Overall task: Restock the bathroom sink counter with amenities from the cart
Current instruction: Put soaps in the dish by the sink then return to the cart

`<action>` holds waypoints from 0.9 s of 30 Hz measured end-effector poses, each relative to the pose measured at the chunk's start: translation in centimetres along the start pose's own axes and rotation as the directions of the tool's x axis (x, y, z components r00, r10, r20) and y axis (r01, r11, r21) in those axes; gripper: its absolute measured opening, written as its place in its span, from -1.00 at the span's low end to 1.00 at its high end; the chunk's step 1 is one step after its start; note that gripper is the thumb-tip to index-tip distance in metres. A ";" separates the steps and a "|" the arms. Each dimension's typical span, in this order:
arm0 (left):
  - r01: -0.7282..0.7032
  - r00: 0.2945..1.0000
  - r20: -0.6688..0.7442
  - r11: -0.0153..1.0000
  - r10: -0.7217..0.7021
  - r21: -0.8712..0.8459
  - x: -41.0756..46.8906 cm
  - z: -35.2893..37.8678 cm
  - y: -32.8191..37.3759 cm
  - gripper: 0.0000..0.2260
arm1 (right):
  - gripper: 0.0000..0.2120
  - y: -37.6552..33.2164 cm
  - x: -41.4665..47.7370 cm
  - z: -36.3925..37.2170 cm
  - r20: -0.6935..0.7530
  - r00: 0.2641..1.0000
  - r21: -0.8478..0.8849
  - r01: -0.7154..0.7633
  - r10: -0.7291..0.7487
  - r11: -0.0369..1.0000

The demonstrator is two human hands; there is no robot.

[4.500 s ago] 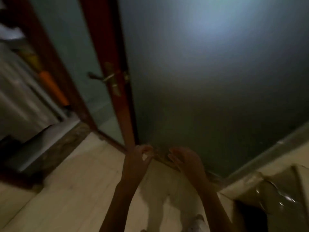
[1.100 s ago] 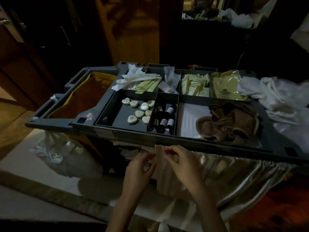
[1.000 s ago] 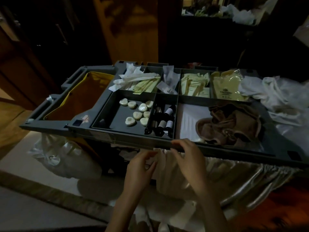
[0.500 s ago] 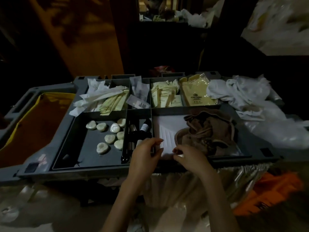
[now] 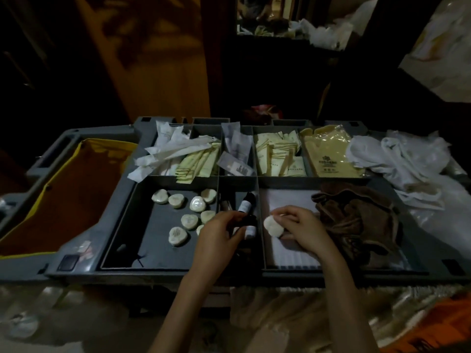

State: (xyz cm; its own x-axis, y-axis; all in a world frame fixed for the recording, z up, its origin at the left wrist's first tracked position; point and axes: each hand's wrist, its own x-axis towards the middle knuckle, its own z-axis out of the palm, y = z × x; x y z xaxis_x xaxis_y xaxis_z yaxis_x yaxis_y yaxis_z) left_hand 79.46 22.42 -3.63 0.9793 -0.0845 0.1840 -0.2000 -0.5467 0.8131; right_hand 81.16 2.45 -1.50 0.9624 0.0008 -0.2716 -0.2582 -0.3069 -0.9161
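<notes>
At the left end of the grey cart tray (image 5: 178, 272) hangs a yellow bag (image 5: 63, 200). In the tray's near-left compartment lie loose round soaps (image 5: 196, 203). Just right of them, the left hand (image 5: 219, 233) curls its fingers on a small dark bottle (image 5: 248, 231) in the narrow middle compartment. The right hand (image 5: 303, 228) holds one white soap (image 5: 272, 225) over the tray's paper-lined compartment, beside a brown cloth (image 5: 356, 220). White linens (image 5: 407, 161) pile at the tray's right end.

Right hand (image 5: 303, 225) holds a soap (image 5: 273, 226); left hand (image 5: 219, 234) grips a bottle (image 5: 250, 228) in the cart (image 5: 153, 273).
</notes>
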 end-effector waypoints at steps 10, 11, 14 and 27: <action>0.200 0.967 -0.139 0.975 -0.212 -0.097 1.7 -6.8 -6.2 -0.84 | -0.72 -4.6 4.8 10.9 0.312 0.947 0.384 -0.048 -0.081 0.922; 0.219 0.961 -0.146 0.968 -0.235 -0.118 1.7 -7.6 -6.7 -0.83 | -0.72 -4.7 5.2 12.0 0.314 0.946 0.381 -0.048 -0.081 0.923; 0.239 0.954 -0.129 0.947 -0.270 -0.216 1.7 -9.3 -8.3 -0.83 | -0.74 -5.2 6.1 15.0 0.307 0.951 0.389 -0.081 -0.046 0.918; 0.484 0.798 0.134 0.492 -0.588 -0.723 4.2 -11.2 -10.5 -0.83 | -0.74 -5.8 9.0 19.7 0.125 0.978 0.340 0.113 -0.164 0.934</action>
State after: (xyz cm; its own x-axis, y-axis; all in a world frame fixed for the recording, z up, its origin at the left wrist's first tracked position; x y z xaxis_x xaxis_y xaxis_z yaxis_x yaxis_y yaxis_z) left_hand 85.29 37.13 -5.28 0.9030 0.1426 -0.4052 0.3527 0.2924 0.8889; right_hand 89.63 23.02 -4.42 0.9735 0.1703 -0.1524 -0.1608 0.0367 -0.9863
